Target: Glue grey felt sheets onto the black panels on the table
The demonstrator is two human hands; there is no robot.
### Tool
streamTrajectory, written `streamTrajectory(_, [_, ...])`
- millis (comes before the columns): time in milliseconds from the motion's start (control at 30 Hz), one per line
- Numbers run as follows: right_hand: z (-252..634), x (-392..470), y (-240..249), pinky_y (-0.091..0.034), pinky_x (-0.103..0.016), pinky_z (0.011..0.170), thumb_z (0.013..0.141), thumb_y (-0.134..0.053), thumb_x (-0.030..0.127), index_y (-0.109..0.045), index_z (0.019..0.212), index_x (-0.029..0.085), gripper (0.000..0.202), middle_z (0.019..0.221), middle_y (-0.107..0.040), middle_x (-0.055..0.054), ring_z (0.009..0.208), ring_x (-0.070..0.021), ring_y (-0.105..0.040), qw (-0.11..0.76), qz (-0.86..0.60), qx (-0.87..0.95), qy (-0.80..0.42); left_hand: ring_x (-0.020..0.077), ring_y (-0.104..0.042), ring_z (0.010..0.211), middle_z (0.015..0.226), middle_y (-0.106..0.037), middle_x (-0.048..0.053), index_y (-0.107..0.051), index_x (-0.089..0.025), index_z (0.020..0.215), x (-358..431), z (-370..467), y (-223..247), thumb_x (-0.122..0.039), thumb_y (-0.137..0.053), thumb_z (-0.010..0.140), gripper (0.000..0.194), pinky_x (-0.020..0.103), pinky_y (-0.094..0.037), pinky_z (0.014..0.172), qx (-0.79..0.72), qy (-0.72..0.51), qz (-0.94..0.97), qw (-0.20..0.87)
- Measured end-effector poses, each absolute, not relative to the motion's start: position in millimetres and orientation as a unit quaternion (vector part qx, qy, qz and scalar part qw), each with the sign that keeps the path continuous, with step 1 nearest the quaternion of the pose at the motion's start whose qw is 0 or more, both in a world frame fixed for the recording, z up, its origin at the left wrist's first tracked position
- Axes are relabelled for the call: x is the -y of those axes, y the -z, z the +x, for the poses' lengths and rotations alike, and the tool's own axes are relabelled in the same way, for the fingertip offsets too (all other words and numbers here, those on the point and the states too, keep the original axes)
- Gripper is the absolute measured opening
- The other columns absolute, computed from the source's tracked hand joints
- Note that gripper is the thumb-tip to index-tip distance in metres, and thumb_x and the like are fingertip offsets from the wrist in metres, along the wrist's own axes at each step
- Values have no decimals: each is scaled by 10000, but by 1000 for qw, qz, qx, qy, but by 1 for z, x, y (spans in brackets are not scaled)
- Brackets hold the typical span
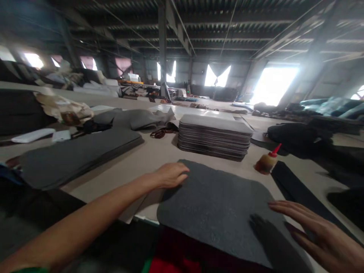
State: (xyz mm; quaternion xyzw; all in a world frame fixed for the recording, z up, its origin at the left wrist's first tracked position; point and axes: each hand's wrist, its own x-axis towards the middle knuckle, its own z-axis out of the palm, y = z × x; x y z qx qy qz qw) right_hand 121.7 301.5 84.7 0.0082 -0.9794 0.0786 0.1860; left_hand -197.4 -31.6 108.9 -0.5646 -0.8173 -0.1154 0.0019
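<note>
A dark grey sheet [218, 204] with rounded corners, felt-like in look, lies before me, its near edge reaching over the table's front. At its far left corner is my left hand [172, 175], fingers bent and closed on the edge; the fingertips are partly hidden. Over the right edge of the sheet my right hand [321, 233] stays open, fingers stretched out and casting a shadow on the grey surface. Just beyond the sheet stands a neat stack of similar grey sheets [213, 138]. A glue-like bottle with a red nozzle [266, 163] stands to the right.
On the left lies a low pile of long dark grey pieces [82, 155]. A dark strip [298, 189] runs along the right, near heaped black material [301, 140]. Crumpled brown wrapping [64, 108] sits at the back left. A steel post [162, 49] rises farther off.
</note>
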Motion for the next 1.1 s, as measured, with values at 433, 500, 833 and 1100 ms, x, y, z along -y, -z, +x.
streamTrajectory(433, [-119, -240, -117, -510, -332, 954, 906, -525, 201, -703, 1143, 197, 297, 1166, -706, -60, 1047, -222, -666, 49, -21, 971, -231, 383, -273, 1453, 1524, -414, 148, -480, -120, 1418, -31, -216, -27, -501, -420, 982, 582, 562, -241, 1199, 858, 175, -481, 41])
streamTrajectory(500, [-159, -236, -104, -494, -309, 968, 904, -531, 175, -704, 1135, 175, 289, 1158, -710, -67, 1070, -212, -658, 40, -17, 966, -254, 397, -265, 1452, 1524, -414, 142, -484, -130, 1417, -32, -216, -28, -509, -417, 980, 582, 576, -226, 1201, 860, 178, -476, 39])
streamTrajectory(833, [-274, -198, -70, -494, -237, 755, 815, -713, 222, -706, 1058, 170, 249, 1032, -714, -48, 885, -177, -663, -53, 14, 966, -254, 378, -327, 1421, 1485, -429, 207, -508, -80, 1379, -33, -217, -28, -514, -383, 990, 596, 556, -231, 1207, 851, 185, -488, 54])
streamTrajectory(1100, [-296, -192, -77, -415, -208, 578, 712, -701, 161, -671, 836, 156, 127, 682, -651, 26, 642, -129, -591, -153, 45, 948, -274, 366, -374, 1384, 1473, -448, 194, -512, -90, 1366, -33, -215, -29, -512, -369, 992, 581, 556, -244, 1194, 848, 188, -491, 71])
